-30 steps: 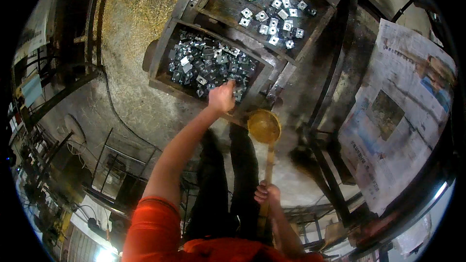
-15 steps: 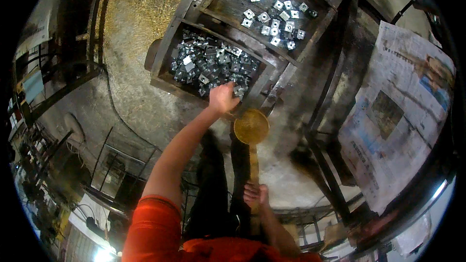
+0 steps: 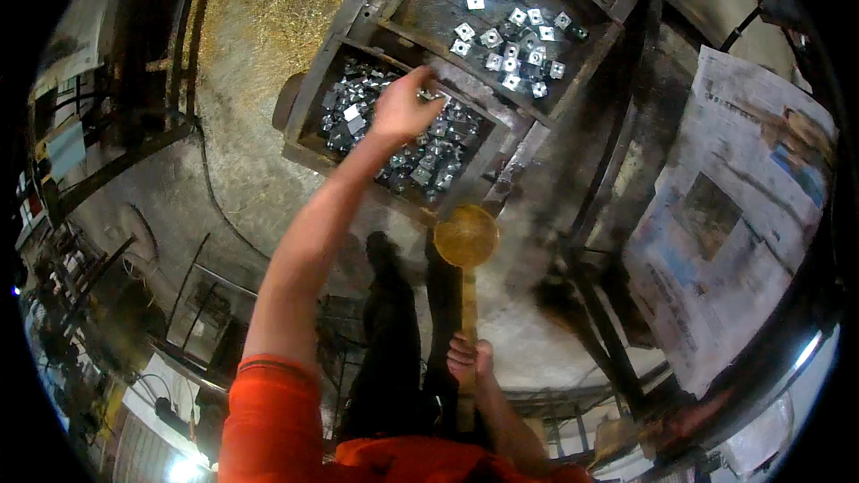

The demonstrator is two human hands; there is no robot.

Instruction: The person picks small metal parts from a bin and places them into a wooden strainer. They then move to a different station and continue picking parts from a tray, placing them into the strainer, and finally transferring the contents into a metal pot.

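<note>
My left hand (image 3: 407,109) is over the near compartment of a dark metal bin (image 3: 309,156), next to the divider. Its thumb stands apart from the forefinger; the other fingers are partly hidden. Below it lies a heap of small square metal parts (image 3: 429,165), some shiny and some dark. In the far compartment, similar silvery metal pieces with round holes (image 3: 511,64) lie scattered. My right hand (image 3: 471,358), near my body, is wrapped round the straight handle of a yellow, round-headed ladle (image 3: 466,236). The ladle's head is just short of the bin's near edge.
Golden metal shavings (image 3: 259,9) cover the floor beyond the bin's left side. At the right, printed newspaper sheets (image 3: 734,215) lie over a dark-framed surface. A dark cable (image 3: 210,183) runs along the floor, and a metal frame (image 3: 219,295) stands at the left.
My left hand has moved from the bin's near edge up and away, toward the divider. My right hand and the ladle have stayed nearly still.
</note>
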